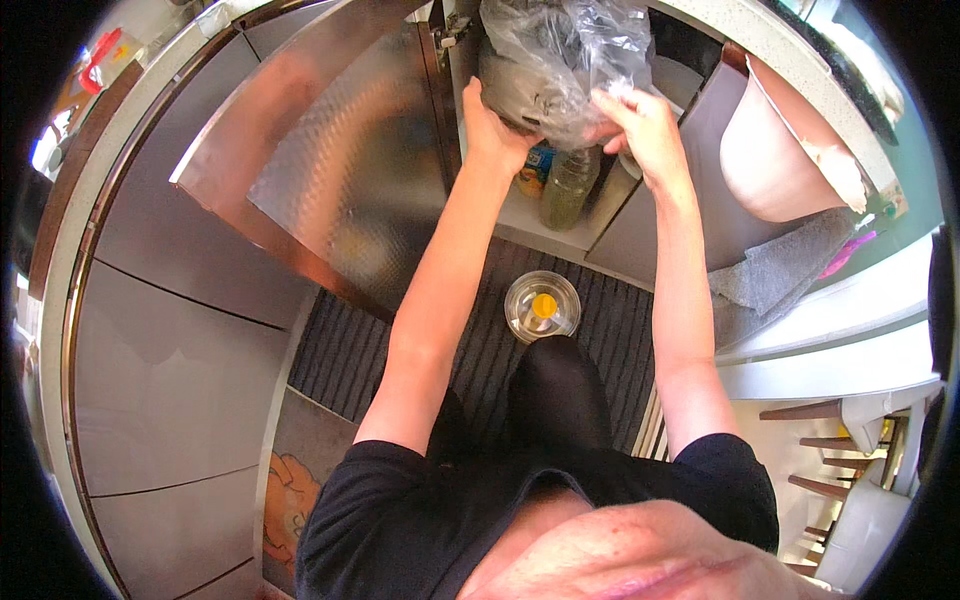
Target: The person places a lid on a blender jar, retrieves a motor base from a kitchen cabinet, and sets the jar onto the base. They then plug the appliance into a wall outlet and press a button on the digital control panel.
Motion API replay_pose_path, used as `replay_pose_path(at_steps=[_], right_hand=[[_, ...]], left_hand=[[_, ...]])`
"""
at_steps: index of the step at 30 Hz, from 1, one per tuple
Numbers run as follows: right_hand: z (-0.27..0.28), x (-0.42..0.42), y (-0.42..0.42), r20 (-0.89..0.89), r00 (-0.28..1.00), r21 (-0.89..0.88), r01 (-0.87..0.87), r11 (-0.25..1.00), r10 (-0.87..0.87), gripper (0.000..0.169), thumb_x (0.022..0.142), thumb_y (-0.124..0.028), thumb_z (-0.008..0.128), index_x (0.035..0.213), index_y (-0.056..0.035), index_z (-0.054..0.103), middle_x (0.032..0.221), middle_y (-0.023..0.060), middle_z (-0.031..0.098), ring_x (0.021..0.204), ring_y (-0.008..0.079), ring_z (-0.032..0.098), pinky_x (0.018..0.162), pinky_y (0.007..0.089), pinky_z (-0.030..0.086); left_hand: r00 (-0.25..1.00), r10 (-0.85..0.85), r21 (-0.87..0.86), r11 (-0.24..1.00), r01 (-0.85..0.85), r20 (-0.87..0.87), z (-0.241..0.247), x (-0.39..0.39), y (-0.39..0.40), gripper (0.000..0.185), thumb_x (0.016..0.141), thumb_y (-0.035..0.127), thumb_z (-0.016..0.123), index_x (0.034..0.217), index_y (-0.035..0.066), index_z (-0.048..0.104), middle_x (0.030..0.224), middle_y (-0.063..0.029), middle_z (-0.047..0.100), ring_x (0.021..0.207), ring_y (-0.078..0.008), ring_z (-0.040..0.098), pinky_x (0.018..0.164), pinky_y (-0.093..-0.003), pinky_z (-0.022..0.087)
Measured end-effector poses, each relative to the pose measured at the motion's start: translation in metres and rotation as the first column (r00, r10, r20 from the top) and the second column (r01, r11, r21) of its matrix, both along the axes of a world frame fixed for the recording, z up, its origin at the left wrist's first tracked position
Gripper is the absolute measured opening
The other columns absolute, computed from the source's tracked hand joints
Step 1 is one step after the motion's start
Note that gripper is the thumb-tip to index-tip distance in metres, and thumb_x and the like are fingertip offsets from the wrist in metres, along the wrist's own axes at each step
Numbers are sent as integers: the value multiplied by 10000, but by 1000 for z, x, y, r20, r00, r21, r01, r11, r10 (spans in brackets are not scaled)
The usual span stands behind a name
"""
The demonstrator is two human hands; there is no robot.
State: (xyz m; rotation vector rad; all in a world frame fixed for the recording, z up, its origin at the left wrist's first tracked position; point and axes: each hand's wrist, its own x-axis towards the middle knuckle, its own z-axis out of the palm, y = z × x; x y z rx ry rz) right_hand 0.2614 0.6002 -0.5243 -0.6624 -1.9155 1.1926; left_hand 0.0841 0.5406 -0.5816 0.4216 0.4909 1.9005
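A clear plastic bag (555, 71) with something dark inside is held up in front of the opened lower cabinet. Its lower left side rests in my left hand (496, 135), the thumb raised beside it. With bent fingers my right hand (641, 135) grips the bag's right side. Beneath the bag, on the cabinet floor, stand a clear plastic bottle (568, 195) and a blue and orange package (534, 169). A round glass bowl (510, 315) with a yellow-capped item (545, 305) in it sits on the striped mat near my knee.
The open cabinet door (352, 165) with its textured panel stands at left. A beige bin (772, 150) hangs at right, above a grey towel (780, 262). The dark ribbed mat (345, 352) covers the floor here. Chairs (870, 525) stand at lower right.
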Motion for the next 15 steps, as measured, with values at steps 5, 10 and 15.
replay_pose_path(at_steps=[5, 10, 15], right_hand=[[-2, 2, 14, 78, 904, 466, 340, 817, -420, 381, 925, -368, 621, 1040, -13, 692, 833, 54, 700, 701, 137, 662, 550, 250, 518], [-8, -16, 32, -311, 944, 16, 121, 992, -110, 323, 1007, -294, 523, 1140, -3, 569, 1087, 176, 656, 869, 237, 690, 743, 316, 580], [0, -8, 62, -668, 725, -254, -434, 864, 168, 292, 1001, -276, 529, 1104, -6, 566, 1081, 186, 670, 1005, 322, 668, 829, 393, 570]], left_hand=[[998, 59, -16, 998, -59, 34, 9, 10, -2, 728, 956, 531, 428, 1515, 116, 214, 1552, -155, 265, 1421, -356, 267, 1128, -636, 186], [996, 81, -71, 994, -82, -26, -18, -2, 33, 691, 963, 487, 475, 1498, 104, 264, 1533, -136, 321, 1402, -351, 314, 1122, -647, 171], [996, 62, 5, 998, -62, 63, -18, 3, 15, 724, 952, 510, 486, 1503, 105, 249, 1539, -142, 309, 1424, -353, 274, 1132, -649, 106]])
